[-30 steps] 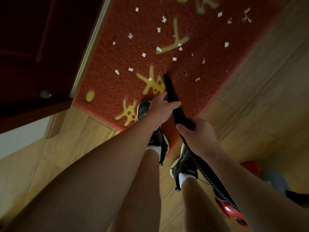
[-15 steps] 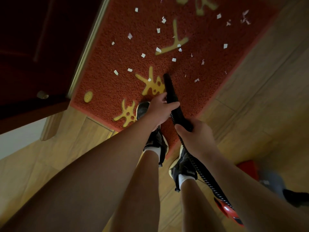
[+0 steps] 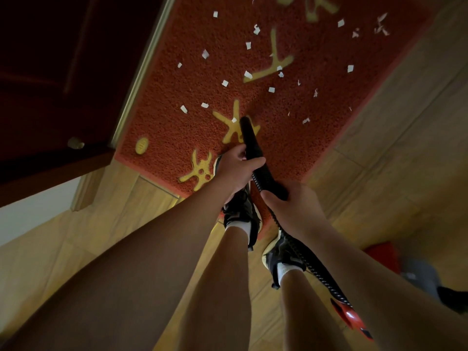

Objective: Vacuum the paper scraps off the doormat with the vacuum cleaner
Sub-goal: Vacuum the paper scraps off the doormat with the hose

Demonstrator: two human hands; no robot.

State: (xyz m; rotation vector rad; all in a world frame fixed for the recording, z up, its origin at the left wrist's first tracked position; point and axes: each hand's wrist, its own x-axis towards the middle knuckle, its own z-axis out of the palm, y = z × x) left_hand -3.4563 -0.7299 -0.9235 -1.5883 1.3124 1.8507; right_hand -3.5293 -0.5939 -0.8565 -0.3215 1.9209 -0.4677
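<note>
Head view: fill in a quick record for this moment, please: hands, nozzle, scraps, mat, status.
left hand: grips the black nozzle tube
right hand: grips the same tube lower down, by the ribbed hose
nozzle tip: at the doormat; contact cannot be told
nearest scrap: just beside the tip, on a yellow pattern
paper scraps: many white bits scattered on the mat beyond the tip
dark shoes: one stands on the mat's near edge
status: most scraps not yet vacuumed
</note>
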